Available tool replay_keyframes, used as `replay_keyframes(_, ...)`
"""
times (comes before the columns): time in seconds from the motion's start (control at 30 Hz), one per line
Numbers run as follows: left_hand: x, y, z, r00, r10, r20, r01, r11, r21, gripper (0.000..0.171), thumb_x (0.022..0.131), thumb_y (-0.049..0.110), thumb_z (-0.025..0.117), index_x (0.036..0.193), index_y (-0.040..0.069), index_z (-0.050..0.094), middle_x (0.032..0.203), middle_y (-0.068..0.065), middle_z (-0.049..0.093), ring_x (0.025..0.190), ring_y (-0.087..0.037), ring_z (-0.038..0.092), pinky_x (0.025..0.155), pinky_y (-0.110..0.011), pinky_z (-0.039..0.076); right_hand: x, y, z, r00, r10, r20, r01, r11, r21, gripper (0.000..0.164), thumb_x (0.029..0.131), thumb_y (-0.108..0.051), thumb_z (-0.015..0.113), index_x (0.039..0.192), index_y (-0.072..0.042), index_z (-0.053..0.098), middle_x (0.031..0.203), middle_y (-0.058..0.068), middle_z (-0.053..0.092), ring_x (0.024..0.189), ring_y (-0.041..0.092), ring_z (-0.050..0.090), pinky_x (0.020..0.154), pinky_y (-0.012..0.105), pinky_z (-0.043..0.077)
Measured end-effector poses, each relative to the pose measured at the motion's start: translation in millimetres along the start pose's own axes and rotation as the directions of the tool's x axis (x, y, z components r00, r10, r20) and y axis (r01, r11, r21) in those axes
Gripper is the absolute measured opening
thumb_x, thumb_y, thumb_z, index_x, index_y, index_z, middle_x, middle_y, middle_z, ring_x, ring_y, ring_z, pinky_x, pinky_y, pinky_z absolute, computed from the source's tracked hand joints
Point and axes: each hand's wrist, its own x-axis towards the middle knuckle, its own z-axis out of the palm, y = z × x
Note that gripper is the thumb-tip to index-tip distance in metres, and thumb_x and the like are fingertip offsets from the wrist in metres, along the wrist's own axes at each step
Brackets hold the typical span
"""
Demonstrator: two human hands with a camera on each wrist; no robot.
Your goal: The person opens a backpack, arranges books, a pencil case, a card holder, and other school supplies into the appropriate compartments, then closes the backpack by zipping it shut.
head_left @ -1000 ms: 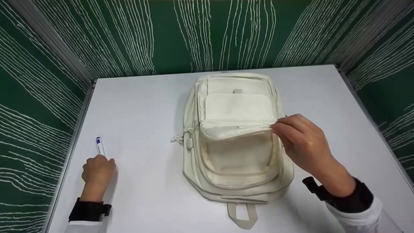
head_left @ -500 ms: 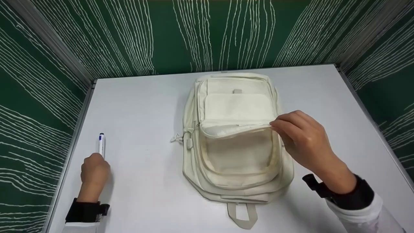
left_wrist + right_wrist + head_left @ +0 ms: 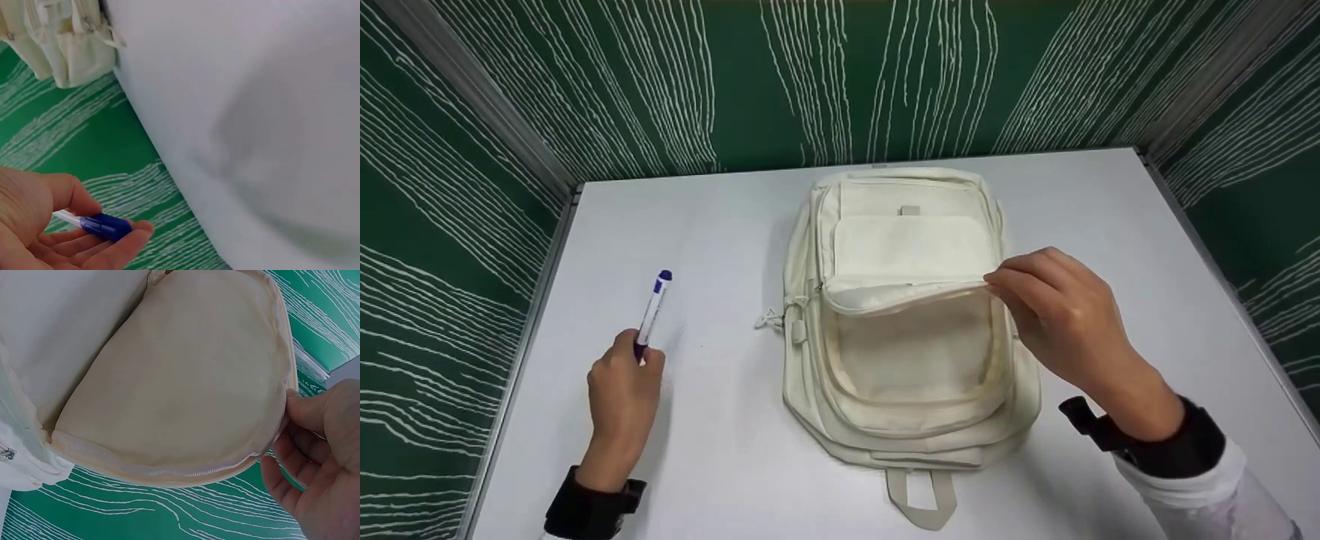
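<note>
A cream backpack (image 3: 915, 247) lies on the white table with its front pocket unzipped. My right hand (image 3: 1061, 322) pinches the edge of the pocket flap (image 3: 885, 296) and holds it lifted. In the right wrist view, thumb and fingers grip the zipper-lined rim of that flap (image 3: 185, 377), whose inner lining shows. My left hand (image 3: 622, 390), left of the backpack, pinches a white marker (image 3: 654, 311) with blue-purple ends, raised and pointing away from me. The left wrist view shows the marker's blue end (image 3: 107, 226) between thumb and fingers.
The white table (image 3: 720, 435) lies under both hands. Green panels with white wavy lines (image 3: 765, 82) stand along its back and sides. A drawstring cord (image 3: 769, 320) sticks out at the backpack's left side, and a handle loop (image 3: 922, 517) lies toward me.
My left hand has picked the marker up off the table and moved right and away from me with it. My right hand has raised the flap edge slightly.
</note>
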Motion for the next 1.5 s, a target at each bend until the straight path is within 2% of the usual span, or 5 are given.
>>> replay_keyframes(0.17, -14.5, 32.9, 11.1, 0.953, 0.262, -0.152, -0.271, 0.962, -0.039, 0.025, 0.087, -0.014, 0.066, 0.112, -0.014, 0.067, 0.103, -0.028, 0.073, 0.09, -0.037, 0.075, 0.064, -0.046, 0.062, 1, 0, 1, 1.0, 0.003, -0.018, -0.003, 1.0, 0.005, 0.03, 0.073, 0.024, 0.077, 0.094, 0.001, 0.076, 0.087, 0.012, 0.071, 0.077, 0.031, 0.062, 0.069, 0.036, 0.046)
replay_keyframes(0.4, -32.1, 78.8, 29.5, 0.762, 0.627, -0.16, -0.632, 0.774, 0.026, 0.038, 0.077, -0.02, 0.075, 0.113, -0.008, 0.071, 0.109, -0.021, 0.072, 0.102, -0.032, 0.074, 0.079, -0.034, 0.062, 0, 1, 0, 1.0, 0.008, -0.012, -0.008, 1.0, 0.003, 0.031, 0.074, 0.024, 0.076, 0.095, 0.001, 0.076, 0.088, 0.013, 0.071, 0.077, 0.031, 0.062, 0.069, 0.036, 0.045)
replay_keyframes(0.97, -38.3, 131.4, 85.6, 0.506, 0.854, -0.121, -0.859, 0.511, 0.017, 0.022, 0.082, -0.01, 0.075, 0.105, -0.007, 0.074, 0.1, -0.019, 0.074, 0.09, -0.029, 0.075, 0.075, -0.03, 0.062, -3, -2, 1, 1.0, -0.004, -0.014, 0.004, 1.0, 0.003, 0.028, 0.074, 0.022, 0.077, 0.094, 0.002, 0.076, 0.088, 0.013, 0.071, 0.078, 0.032, 0.063, 0.069, 0.039, 0.047)
replay_keyframes(1.37, -21.3, 161.7, 118.3, 0.419, 0.904, -0.079, -0.888, 0.426, 0.173, 0.011, 0.08, -0.003, 0.078, 0.087, 0.005, 0.077, 0.079, -0.009, 0.07, 0.06, -0.021, 0.06, 0.05, -0.032, 0.047, -11, -9, 1, 0.999, -0.014, -0.028, 0.015, 1.0, 0.013, 0.027, 0.073, 0.018, 0.079, 0.093, 0.002, 0.076, 0.087, 0.012, 0.071, 0.076, 0.032, 0.062, 0.068, 0.039, 0.047)
replay_keyframes(1.5, -18.5, 167.9, 125.5, 0.482, 0.876, -0.004, -0.873, 0.481, 0.08, 0.01, 0.082, -0.001, 0.079, 0.079, 0.007, 0.075, 0.071, -0.005, 0.069, 0.051, -0.018, 0.059, 0.044, -0.034, 0.048, -14, -11, 2, 1.0, -0.02, -0.014, 0.021, 1.0, 0.019, 0.026, 0.073, 0.017, 0.078, 0.094, 0.001, 0.076, 0.088, 0.012, 0.071, 0.077, 0.032, 0.063, 0.068, 0.041, 0.047)
